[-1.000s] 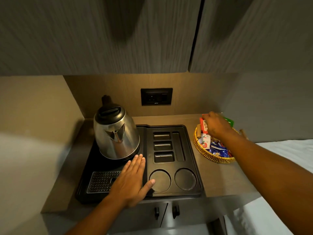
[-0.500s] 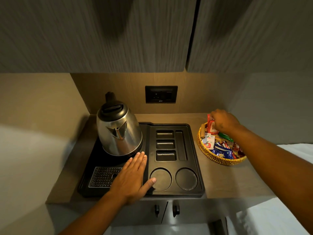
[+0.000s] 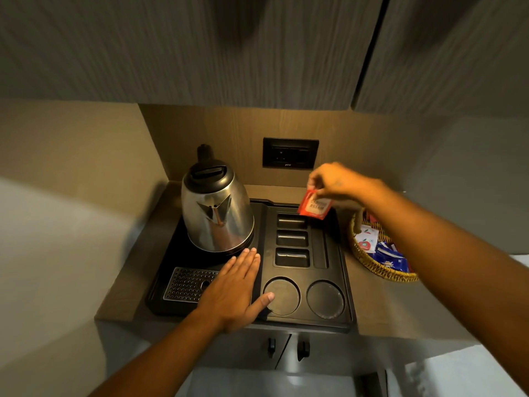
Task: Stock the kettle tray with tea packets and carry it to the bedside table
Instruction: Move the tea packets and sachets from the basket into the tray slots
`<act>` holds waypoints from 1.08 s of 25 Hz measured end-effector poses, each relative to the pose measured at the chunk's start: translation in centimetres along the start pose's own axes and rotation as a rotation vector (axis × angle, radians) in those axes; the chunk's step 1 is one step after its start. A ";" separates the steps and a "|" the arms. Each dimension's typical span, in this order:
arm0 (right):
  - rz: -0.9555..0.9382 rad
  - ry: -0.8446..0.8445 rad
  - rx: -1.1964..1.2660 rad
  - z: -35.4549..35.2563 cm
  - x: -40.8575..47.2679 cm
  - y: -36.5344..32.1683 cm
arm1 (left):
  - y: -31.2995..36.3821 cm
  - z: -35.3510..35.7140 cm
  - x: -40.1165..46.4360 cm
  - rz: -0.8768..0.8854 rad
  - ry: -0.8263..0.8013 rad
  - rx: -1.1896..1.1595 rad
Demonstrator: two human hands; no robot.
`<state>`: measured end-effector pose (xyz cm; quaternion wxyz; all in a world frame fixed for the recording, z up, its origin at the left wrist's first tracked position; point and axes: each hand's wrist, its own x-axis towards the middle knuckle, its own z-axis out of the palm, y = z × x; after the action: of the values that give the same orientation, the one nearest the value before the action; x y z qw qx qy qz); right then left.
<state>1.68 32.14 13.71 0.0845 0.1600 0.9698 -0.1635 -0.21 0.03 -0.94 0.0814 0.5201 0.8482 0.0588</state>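
Observation:
A black kettle tray point(image 3: 345, 287) lies on a wooden counter, with a steel kettle point(image 3: 216, 213) standing on its left half. Its right half has three small rectangular slots, one long slot and two round cup wells, all empty. My left hand point(image 3: 237, 290) rests flat on the tray just in front of the kettle, fingers spread. My right hand point(image 3: 335, 181) pinches a red tea packet point(image 3: 315, 205) by its top edge, hanging above the tray's far right corner near the rearmost slot. A woven basket point(image 3: 372, 266) with several packets sits right of the tray, partly hidden by my right forearm.
A black wall socket point(image 3: 289, 153) sits behind the tray. Cabinet doors point(image 3: 229, 47) hang low overhead. Walls close the niche on the left and right. Two dark handles point(image 3: 286, 346) show below the counter edge. White bedding point(image 3: 458, 373) lies at the lower right.
My right hand has lifted a red packet out of the basket and moved it left over the tray's far corner. My left hand has stayed flat on the tray.

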 end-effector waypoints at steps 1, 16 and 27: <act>0.000 -0.029 -0.006 1.5 1.1 -1.4 | 0.0 0.0 0.0 0.000 0.001 -0.004; 0.176 0.262 0.183 4.0 2.2 2.9 | 0.3 0.3 0.2 0.008 0.036 -0.026; 0.522 0.202 -0.267 4.9 -9.0 19.6 | 0.1 0.1 0.1 -0.012 0.014 -0.004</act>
<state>17.30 45.48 5.46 0.0471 0.4068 0.9122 0.0095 -0.18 0.15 -1.01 0.0770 0.5144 0.8517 0.0637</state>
